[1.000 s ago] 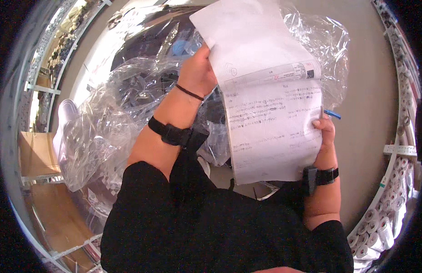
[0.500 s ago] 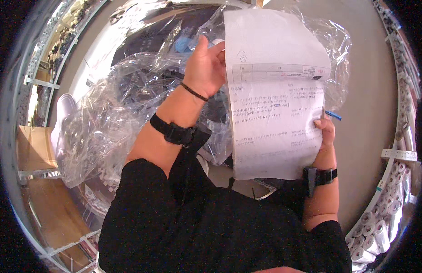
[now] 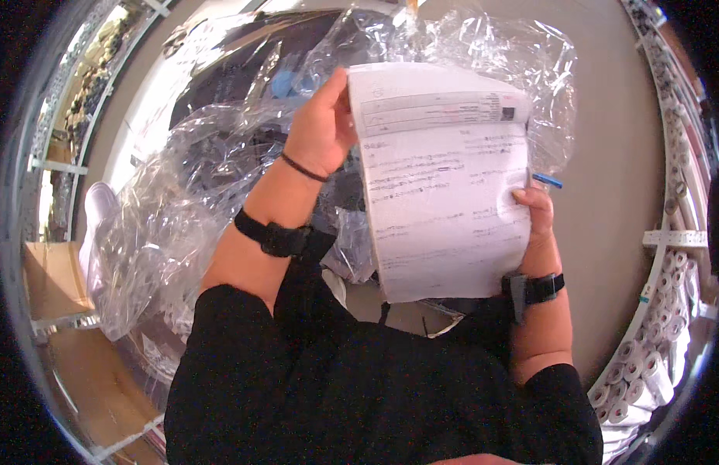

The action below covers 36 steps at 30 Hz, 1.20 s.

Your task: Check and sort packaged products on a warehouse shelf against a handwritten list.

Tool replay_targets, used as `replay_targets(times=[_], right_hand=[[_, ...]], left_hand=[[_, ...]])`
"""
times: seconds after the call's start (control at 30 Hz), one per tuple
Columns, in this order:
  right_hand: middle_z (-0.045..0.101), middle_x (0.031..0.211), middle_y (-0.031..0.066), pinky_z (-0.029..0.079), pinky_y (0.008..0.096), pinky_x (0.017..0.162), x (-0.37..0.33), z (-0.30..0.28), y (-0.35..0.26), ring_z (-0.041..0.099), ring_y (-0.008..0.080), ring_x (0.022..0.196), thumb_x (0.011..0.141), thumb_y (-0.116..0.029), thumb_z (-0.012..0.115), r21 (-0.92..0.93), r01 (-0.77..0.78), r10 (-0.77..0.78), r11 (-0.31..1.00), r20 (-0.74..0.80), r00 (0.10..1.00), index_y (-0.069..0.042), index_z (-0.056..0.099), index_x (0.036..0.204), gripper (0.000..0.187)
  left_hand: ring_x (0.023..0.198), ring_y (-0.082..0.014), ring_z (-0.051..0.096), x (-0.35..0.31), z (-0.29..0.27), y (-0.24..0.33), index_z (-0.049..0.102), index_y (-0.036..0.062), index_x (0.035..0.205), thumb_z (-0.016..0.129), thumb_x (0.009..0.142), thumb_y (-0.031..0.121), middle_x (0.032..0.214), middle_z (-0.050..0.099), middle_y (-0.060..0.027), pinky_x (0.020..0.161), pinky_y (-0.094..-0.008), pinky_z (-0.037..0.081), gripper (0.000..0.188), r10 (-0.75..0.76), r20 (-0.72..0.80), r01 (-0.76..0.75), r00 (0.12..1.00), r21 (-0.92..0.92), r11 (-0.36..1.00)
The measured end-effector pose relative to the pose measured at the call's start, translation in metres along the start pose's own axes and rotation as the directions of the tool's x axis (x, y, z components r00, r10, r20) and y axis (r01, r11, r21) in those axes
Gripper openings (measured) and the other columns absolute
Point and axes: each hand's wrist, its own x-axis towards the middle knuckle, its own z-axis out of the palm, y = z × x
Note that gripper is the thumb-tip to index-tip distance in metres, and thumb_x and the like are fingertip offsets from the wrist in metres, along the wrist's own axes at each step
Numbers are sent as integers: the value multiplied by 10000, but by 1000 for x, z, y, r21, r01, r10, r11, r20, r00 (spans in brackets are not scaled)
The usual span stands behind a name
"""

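A stack of white paper sheets point(image 3: 444, 225) with handwritten lines is held up before me; its upper part bends and shows a printed table. My left hand point(image 3: 322, 128) is closed at the upper left edge, with its fingertips hidden behind the sheets. My right hand point(image 3: 539, 217) grips the right edge, thumb on the front and the other fingers behind. A blue pen point(image 3: 547, 181) sticks out to the right just above that thumb; how it is held is hidden.
Crumpled clear plastic film point(image 3: 165, 232) covers dark goods on the left and reaches behind the papers. Cardboard boxes point(image 3: 55, 279) stand on a shelf at left. Racks with many white rolls point(image 3: 658, 341) line the right side, beyond the grey floor point(image 3: 607, 155).
The papers have shifted left, and their top edge has come down, with the upper part bent more. Both hands have moved left with them, still holding on.
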Motion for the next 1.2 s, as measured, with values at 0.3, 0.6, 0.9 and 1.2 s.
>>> replay_targets(times=[0.3, 0.6, 0.9, 1.2], right_hand=[[591, 1122, 246, 530, 442, 842, 4, -2, -1, 635, 354, 949, 701, -83, 588, 110, 2, 0, 994, -16, 1000, 102, 458, 1241, 586], [590, 1131, 234, 517, 450, 865, 9, -2, 1, 624, 361, 962, 714, -98, 571, 132, -7, 14, 991, -50, 999, 84, 454, 1253, 580], [555, 1190, 244, 483, 488, 916, 16, -13, -5, 588, 389, 1026, 771, -145, 525, 272, -11, 46, 962, -124, 991, 62, 424, 1286, 564], [554, 1194, 246, 486, 492, 909, 20, -18, -5, 593, 380, 1024, 802, -142, 518, 314, -19, 60, 949, -120, 991, 73, 426, 1278, 531]], left_hand=[[1037, -240, 584, -11, 10, 9, 475, 36, 1291, 527, 910, 391, 1150, 590, -106, 816, -437, 512, 523, -322, 46, 304, 946, 228, 925], [980, -226, 637, -12, 1, 2, 475, -24, 1250, 553, 860, 181, 1141, 615, -123, 832, -390, 532, 447, -390, 65, 311, 918, 490, 814], [1021, -191, 618, -21, 20, 6, 260, 0, 1429, 562, 827, 100, 1194, 582, -116, 844, -355, 522, 681, -467, 283, 268, 838, 531, 804], [1039, -190, 613, -24, 22, 4, 215, 20, 1449, 540, 814, 28, 1196, 577, -105, 855, -341, 530, 713, -482, 291, 249, 826, 579, 776]])
